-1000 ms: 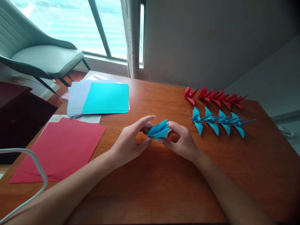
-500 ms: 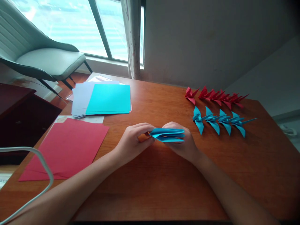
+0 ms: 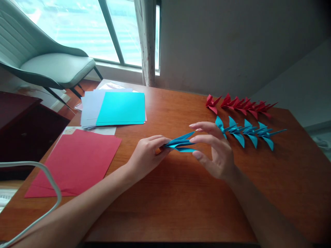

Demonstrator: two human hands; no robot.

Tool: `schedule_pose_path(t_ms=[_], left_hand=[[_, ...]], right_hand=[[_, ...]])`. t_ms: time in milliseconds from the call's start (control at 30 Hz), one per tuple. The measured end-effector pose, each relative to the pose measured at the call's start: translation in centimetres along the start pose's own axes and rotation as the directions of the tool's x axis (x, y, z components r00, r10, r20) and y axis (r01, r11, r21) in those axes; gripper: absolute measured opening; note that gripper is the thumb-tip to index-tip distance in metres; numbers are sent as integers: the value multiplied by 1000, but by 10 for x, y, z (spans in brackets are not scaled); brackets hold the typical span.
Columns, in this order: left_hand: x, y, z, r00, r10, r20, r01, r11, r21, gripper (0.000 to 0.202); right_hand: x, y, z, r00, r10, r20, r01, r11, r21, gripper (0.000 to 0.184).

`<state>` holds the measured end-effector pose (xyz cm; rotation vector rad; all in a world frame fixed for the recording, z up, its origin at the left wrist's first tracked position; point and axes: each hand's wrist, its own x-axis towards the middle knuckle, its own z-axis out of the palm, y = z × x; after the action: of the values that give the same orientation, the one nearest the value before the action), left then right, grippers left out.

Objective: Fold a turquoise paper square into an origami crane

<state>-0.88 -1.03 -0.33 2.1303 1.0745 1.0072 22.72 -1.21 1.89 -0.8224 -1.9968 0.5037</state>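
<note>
Above the wooden table, a folded piece of blue origami paper (image 3: 182, 142) is held between my hands, its layers fanned apart toward the right. My left hand (image 3: 147, 153) pinches its narrow left end between thumb and fingers. At the other end, my right hand (image 3: 217, 151) has its fingers spread, with the index fingertip and thumb on the loose flaps. Just beyond that hand lies a row of several blue paper cranes (image 3: 236, 132), the nearest one partly covered by the fingers. Behind them is a row of red paper cranes (image 3: 239, 105).
Red paper sheets (image 3: 77, 162) lie at the left of the table (image 3: 165, 206). Blue sheets (image 3: 121, 108) rest on pale paper (image 3: 89, 106) farther back. A white cable (image 3: 53, 182) loops over the left front. A chair (image 3: 57, 67) stands by the window.
My right hand has loosened from around the paper, turned, and spread its fingers at the right end. The blue flaps have parted wider. My left hand keeps its pinch.
</note>
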Motion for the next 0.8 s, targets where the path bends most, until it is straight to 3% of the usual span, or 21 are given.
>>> schedule_pose_path(t_ms=[100, 200, 367, 600, 800], left_hand=[[-3, 1, 3, 1000, 20, -3, -20, 998, 65, 11], [-5, 3, 4, 999, 44, -23, -41, 992, 116, 12], [-5, 6, 5, 999, 34, -36, -29, 989, 142, 10], [-8, 6, 8, 989, 139, -51, -124, 966, 228, 13], [-9, 6, 7, 982, 184, -33, -171, 955, 241, 16]], right_hand=[[0, -9, 9, 997, -65, 45, 75, 954, -291, 18], [-2, -11, 18, 994, -102, 29, 105, 914, -391, 15], [-5, -13, 23, 990, -133, -48, 100, 899, -427, 12], [-8, -13, 35, 998, -59, 16, 60, 893, -446, 8], [-9, -10, 34, 997, -74, 19, 75, 913, -401, 5]])
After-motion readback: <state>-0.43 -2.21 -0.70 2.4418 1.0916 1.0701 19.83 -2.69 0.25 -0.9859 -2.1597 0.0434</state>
